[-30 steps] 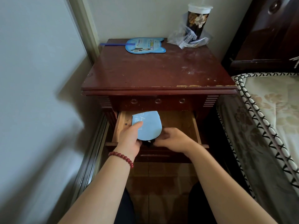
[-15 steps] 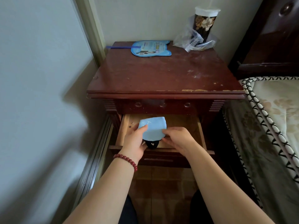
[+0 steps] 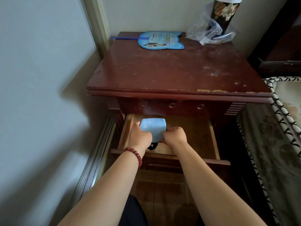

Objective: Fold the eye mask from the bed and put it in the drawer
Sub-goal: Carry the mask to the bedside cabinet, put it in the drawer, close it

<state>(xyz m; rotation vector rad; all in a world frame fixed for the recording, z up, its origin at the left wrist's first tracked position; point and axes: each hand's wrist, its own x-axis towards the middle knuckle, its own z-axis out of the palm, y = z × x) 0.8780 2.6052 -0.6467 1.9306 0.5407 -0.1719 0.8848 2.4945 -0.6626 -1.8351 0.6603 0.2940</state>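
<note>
Head view: the bed (image 3: 283,144) runs along the right edge, its patterned cover hanging down the side. Left of it stands a dark red nightstand (image 3: 171,70), with a blue hand fan (image 3: 161,40) at its far left and a flowered cup (image 3: 224,12) in a clear plastic bag (image 3: 205,33) at its far right. Below the top, the wooden drawer (image 3: 192,136) stands pulled open. Over its left part the folded light-blue eye mask (image 3: 154,128) is held between both hands, its black strap hanging at the near side. The left hand (image 3: 140,137), a red bead bracelet (image 3: 135,154) on its wrist, clasps the mask's left edge; the right hand (image 3: 174,137) pinches its right edge.
</note>
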